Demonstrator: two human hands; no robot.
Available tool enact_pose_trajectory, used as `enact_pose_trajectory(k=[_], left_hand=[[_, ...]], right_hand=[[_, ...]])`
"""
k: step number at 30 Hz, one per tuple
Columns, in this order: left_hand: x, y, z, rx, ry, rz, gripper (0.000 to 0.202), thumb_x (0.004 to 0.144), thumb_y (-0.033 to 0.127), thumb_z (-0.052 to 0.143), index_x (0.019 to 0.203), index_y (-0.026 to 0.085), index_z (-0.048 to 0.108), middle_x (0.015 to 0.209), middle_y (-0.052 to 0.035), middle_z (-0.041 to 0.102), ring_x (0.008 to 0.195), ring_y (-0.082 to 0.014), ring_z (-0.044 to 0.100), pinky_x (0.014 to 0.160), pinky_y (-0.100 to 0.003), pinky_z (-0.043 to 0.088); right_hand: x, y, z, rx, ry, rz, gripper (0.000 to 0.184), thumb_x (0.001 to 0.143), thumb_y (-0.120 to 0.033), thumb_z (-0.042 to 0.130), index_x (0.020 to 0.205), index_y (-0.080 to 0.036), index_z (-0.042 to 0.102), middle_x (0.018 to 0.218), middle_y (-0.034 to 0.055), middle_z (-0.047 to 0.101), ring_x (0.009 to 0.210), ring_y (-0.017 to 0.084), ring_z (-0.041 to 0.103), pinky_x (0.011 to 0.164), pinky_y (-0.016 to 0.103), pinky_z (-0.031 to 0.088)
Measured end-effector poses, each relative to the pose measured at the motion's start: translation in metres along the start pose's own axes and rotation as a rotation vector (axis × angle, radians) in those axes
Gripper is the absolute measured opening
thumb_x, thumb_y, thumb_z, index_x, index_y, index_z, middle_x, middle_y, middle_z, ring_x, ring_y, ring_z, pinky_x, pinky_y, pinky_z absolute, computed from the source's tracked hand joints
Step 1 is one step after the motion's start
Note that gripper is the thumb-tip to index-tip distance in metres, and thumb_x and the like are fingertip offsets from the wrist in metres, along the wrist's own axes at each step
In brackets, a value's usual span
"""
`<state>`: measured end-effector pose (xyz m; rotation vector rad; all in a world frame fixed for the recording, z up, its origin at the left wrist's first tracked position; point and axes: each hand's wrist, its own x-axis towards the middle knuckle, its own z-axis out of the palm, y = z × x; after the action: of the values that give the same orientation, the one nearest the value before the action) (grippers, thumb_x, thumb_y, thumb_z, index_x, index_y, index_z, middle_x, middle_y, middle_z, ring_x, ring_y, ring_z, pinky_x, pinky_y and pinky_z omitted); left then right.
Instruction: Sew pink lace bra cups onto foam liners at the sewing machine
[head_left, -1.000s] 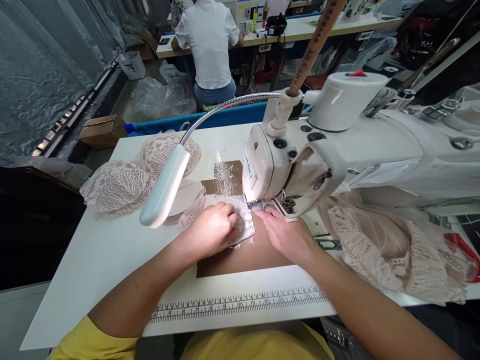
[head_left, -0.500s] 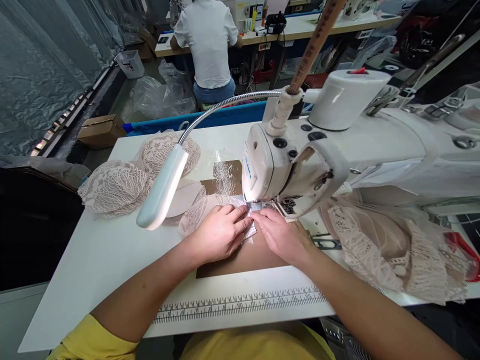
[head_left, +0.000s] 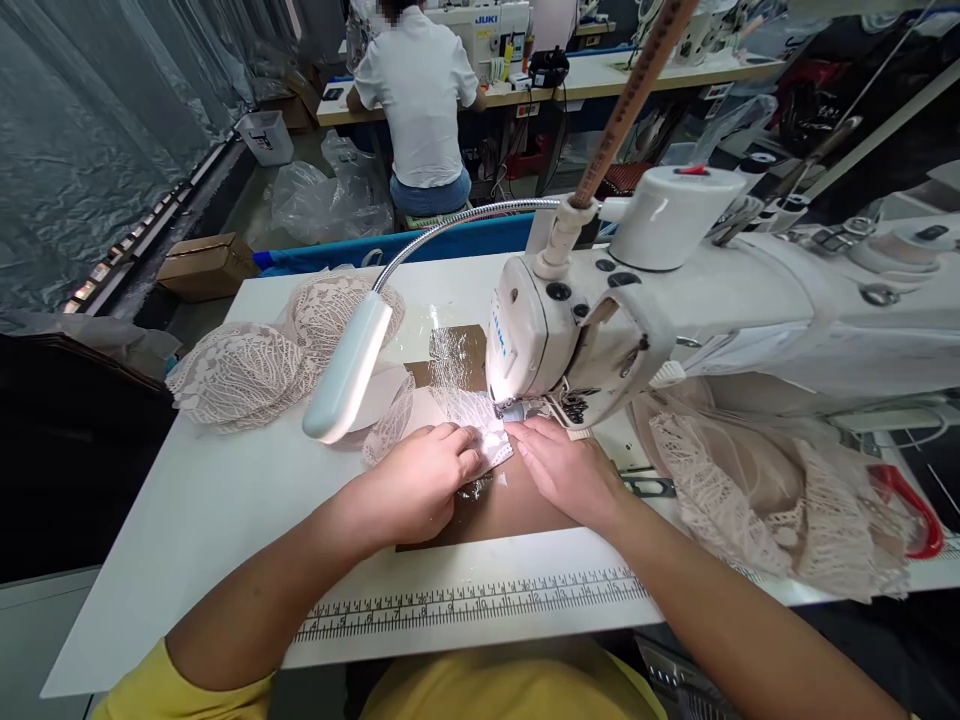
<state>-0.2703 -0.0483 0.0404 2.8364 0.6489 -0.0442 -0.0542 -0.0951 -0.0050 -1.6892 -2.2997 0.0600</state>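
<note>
A piece of pale pink lace fabric point(head_left: 491, 440) lies under the needle area of a white sewing machine point(head_left: 517, 330). My left hand point(head_left: 431, 475) is closed at the lace's left side, thumb and curled fingers gripping it; the fingertips are partly hidden. Just right of the presser foot, my right hand point(head_left: 562, 465) lies low with its fingers stretched out, their tips touching the lace's right edge. Beneath both hands is a brown patch point(head_left: 525, 510) on the table surface. The lamp point(head_left: 349, 370) on a bendable neck lights the lace from the left.
Lace bra cups point(head_left: 240, 375) are piled on the white table point(head_left: 202, 520) at the left. More lace pieces point(head_left: 765, 490) lie right of the machine, beside a red-handled tool point(head_left: 919, 510). A ruler strip point(head_left: 465, 605) runs along the front edge. Another person point(head_left: 420, 100) sits ahead.
My left hand has drawn back slightly left and away from the needle, its fingers more curled, uncovering more lace. My right hand stays almost in place. The camera view has shifted a little.
</note>
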Motion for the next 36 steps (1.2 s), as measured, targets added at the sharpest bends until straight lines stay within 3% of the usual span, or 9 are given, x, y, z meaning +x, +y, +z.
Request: enact_pose_trajectory(k=[3, 8, 11, 17, 21, 26, 29, 32, 36], left_hand=[[0.003, -0.004, 0.005, -0.046, 0.04, -0.074, 0.025, 0.086, 0.006, 0.038, 0.091, 0.011, 0.062, 0.1, -0.0129, 0.062, 0.092, -0.0221, 0.056, 0.077, -0.032, 0.046], [0.01, -0.029, 0.003, -0.531, 0.038, -0.181, 0.03, 0.094, 0.033, 0.041, 0.072, 0.016, 0.053, 0.063, 0.0013, 0.05, 0.057, -0.0108, 0.045, 0.055, -0.022, 0.036], [0.009, -0.04, 0.003, -0.797, 0.049, -0.234, 0.035, 0.093, 0.041, 0.04, 0.068, 0.016, 0.047, 0.058, 0.0042, 0.042, 0.052, -0.0084, 0.037, 0.05, -0.02, 0.031], [0.008, -0.041, 0.006, -0.933, 0.028, -0.242, 0.035, 0.091, 0.043, 0.043, 0.068, 0.017, 0.045, 0.059, 0.0041, 0.042, 0.052, -0.0082, 0.036, 0.05, -0.02, 0.031], [0.003, -0.039, -0.003, -0.766, 0.009, -0.189, 0.032, 0.089, 0.045, 0.048, 0.078, 0.016, 0.057, 0.068, 0.0012, 0.055, 0.06, -0.0104, 0.047, 0.055, -0.021, 0.035], [0.001, -0.034, -0.011, -0.449, 0.057, -0.104, 0.025, 0.088, 0.037, 0.051, 0.087, 0.016, 0.065, 0.079, -0.0037, 0.063, 0.072, -0.0153, 0.056, 0.064, -0.024, 0.041], [0.006, -0.027, -0.003, -0.276, 0.119, -0.012, 0.023, 0.091, 0.03, 0.048, 0.094, 0.016, 0.066, 0.083, -0.0064, 0.064, 0.078, -0.0178, 0.058, 0.071, -0.028, 0.043], [0.011, -0.02, 0.009, -0.161, 0.174, 0.058, 0.028, 0.094, 0.026, 0.043, 0.108, 0.015, 0.065, 0.105, -0.0107, 0.064, 0.09, -0.0201, 0.058, 0.08, -0.031, 0.044], [0.015, -0.014, 0.019, -0.038, 0.179, 0.054, 0.034, 0.094, 0.024, 0.04, 0.121, 0.016, 0.059, 0.129, -0.0114, 0.056, 0.096, -0.0223, 0.054, 0.083, -0.036, 0.044]], right_hand=[[0.0, 0.001, -0.001, 0.066, -0.012, -0.021, 0.035, 0.09, -0.017, 0.041, 0.115, -0.023, 0.065, 0.093, 0.0051, 0.07, 0.073, 0.016, 0.061, 0.061, 0.025, 0.044], [0.003, -0.002, -0.001, 0.147, -0.018, -0.043, 0.038, 0.087, -0.014, 0.044, 0.12, -0.021, 0.061, 0.1, 0.004, 0.069, 0.077, 0.015, 0.062, 0.063, 0.024, 0.044], [0.006, -0.006, 0.004, 0.086, 0.005, -0.032, 0.036, 0.086, -0.015, 0.047, 0.118, -0.021, 0.062, 0.093, 0.003, 0.069, 0.071, 0.015, 0.061, 0.058, 0.024, 0.041], [0.011, -0.009, 0.008, 0.085, 0.058, -0.039, 0.021, 0.088, -0.021, 0.048, 0.096, -0.019, 0.068, 0.083, 0.0023, 0.069, 0.065, 0.013, 0.06, 0.054, 0.023, 0.036], [0.006, -0.008, 0.003, 0.223, 0.034, -0.061, 0.027, 0.093, -0.026, 0.045, 0.083, -0.018, 0.068, 0.079, 0.0029, 0.066, 0.067, 0.012, 0.059, 0.06, 0.022, 0.039], [-0.004, -0.007, 0.0, 0.212, 0.027, -0.115, 0.025, 0.093, -0.023, 0.046, 0.082, -0.018, 0.068, 0.078, 0.0039, 0.065, 0.072, 0.014, 0.059, 0.069, 0.026, 0.042], [-0.008, -0.008, 0.0, 0.19, 0.049, -0.125, 0.024, 0.093, -0.022, 0.046, 0.084, -0.018, 0.068, 0.078, 0.0036, 0.065, 0.074, 0.015, 0.059, 0.071, 0.026, 0.042], [-0.01, -0.008, 0.001, 0.135, 0.052, -0.147, 0.025, 0.093, -0.021, 0.046, 0.084, -0.018, 0.069, 0.077, 0.0034, 0.065, 0.075, 0.014, 0.059, 0.072, 0.026, 0.041], [-0.009, -0.007, 0.003, 0.069, 0.062, -0.183, 0.025, 0.092, -0.02, 0.047, 0.082, -0.018, 0.069, 0.075, 0.003, 0.064, 0.071, 0.014, 0.056, 0.07, 0.026, 0.039]])
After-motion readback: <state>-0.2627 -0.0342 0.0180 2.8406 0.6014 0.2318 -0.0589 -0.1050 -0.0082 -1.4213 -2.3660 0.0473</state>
